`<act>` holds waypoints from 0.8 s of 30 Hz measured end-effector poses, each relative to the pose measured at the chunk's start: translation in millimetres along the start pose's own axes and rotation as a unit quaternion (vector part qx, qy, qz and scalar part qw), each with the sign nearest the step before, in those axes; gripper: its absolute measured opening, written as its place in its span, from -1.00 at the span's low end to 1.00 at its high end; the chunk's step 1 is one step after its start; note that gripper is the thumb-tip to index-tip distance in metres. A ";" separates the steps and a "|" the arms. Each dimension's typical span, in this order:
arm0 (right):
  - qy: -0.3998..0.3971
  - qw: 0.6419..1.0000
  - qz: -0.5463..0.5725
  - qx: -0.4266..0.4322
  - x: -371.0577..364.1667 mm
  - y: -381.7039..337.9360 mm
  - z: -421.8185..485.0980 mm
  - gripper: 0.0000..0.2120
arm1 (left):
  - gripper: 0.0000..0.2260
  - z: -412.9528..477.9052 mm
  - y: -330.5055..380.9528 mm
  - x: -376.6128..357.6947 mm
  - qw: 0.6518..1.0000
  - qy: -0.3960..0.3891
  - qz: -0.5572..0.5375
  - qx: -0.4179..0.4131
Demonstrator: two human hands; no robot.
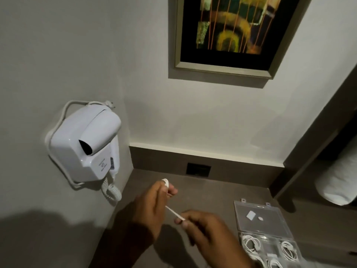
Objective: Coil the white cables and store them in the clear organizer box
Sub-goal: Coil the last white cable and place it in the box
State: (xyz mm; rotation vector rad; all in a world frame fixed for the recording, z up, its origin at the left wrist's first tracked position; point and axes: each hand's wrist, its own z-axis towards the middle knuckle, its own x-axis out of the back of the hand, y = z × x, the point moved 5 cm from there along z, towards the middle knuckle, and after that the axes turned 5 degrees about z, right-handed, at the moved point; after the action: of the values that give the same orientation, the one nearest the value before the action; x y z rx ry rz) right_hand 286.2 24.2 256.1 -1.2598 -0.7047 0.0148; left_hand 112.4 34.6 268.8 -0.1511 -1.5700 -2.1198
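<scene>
White cable stretched between two hands above the counter.

The left hand pinches a looped bit of the white cable at its fingertips; the right hand closes its grip on the other end, apparently a plug, though blurred. The clear organizer box lies open to the right, coiled cables inside.

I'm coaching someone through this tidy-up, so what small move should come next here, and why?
Probably wind the loose end onward: the left hand pinches a small coil of white cable, and the right hand holds the short straight stretch left between them. Once wound, it can go into the clear organizer box, which lies open to the right with coiled cables already inside.
</scene>
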 end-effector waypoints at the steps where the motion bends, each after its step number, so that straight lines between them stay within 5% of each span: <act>1: -0.007 0.998 -0.064 0.029 13.5 -8.2 3.6 -0.79 | -0.71 -7.0 -1.8 -4.2 0.989 -0.047 0.130 -0.059; 3: -0.011 0.984 -0.142 0.105 39.2 -23.6 15.2 -0.81 | -0.68 -16.4 -6.5 -20.2 0.972 -0.185 0.140 -0.041; 5: 0.036 0.995 -0.018 0.086 56.1 -20.6 32.1 -0.90 | -0.69 -21.8 1.7 -30.2 0.947 -0.292 -0.112 0.074; 7: 0.100 0.985 0.138 0.001 49.6 3.0 41.3 -0.90 | -0.72 -14.0 -0.5 -31.9 0.889 -0.209 -0.350 0.208; 9: 0.070 0.984 0.153 -0.058 10.8 23.0 27.9 -0.82 | -0.70 -3.3 -11.5 -30.1 0.827 -0.076 -0.479 0.283; 10: 0.029 0.989 0.132 -0.063 -10.7 25.2 15.3 -0.78 | -0.68 0.5 -15.3 -25.9 0.843 -0.034 -0.465 0.268; 11: -0.011 0.992 0.112 -0.053 -24.9 20.5 2.6 -0.78 | -0.66 3.6 -17.6 -18.3 0.899 -0.004 -0.382 0.215; 13: -0.007 0.999 0.034 0.003 -14.3 5.1 -6.3 -0.79 | -0.67 1.3 -9.6 -3.4 0.998 -0.024 -0.047 0.025; 15: 0.011 0.991 -0.108 0.077 16.4 -6.8 4.2 -0.81 | -0.68 -10.8 -5.9 -11.1 0.970 -0.143 0.169 -0.097; 17: 0.026 0.991 -0.096 0.090 40.9 -9.4 21.3 -0.89 | -0.68 -23.3 -6.7 -22.4 0.968 -0.247 0.033 -0.022; 19: 0.078 0.991 0.103 0.021 44.9 6.5 34.5 -0.93 | -0.71 -26.4 -3.8 -27.7 0.934 -0.245 -0.216 0.147; 22: 0.082 0.972 0.209 -0.066 -5.0 34.5 26.5 -0.81 | -0.73 -17.4 -9.9 -28.2 0.833 -0.056 -0.461 0.301; 23: 0.051 0.980 0.179 -0.065 -27.7 37.7 15.9 -0.77 | -0.71 -13.8 -12.1 -23.0 0.834 0.003 -0.459 0.304; 24: 0.013 0.989 0.138 -0.053 -45.9 36.8 2.5 -0.77 | -0.70 -10.6 -14.8 -15.1 0.876 0.041 -0.388 0.282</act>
State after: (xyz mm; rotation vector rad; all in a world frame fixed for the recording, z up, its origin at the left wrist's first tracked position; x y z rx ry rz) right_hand 261.9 21.2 202.5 -1.4490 -0.5094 0.1904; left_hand 121.0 32.8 246.8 0.8949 -2.3799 -1.9992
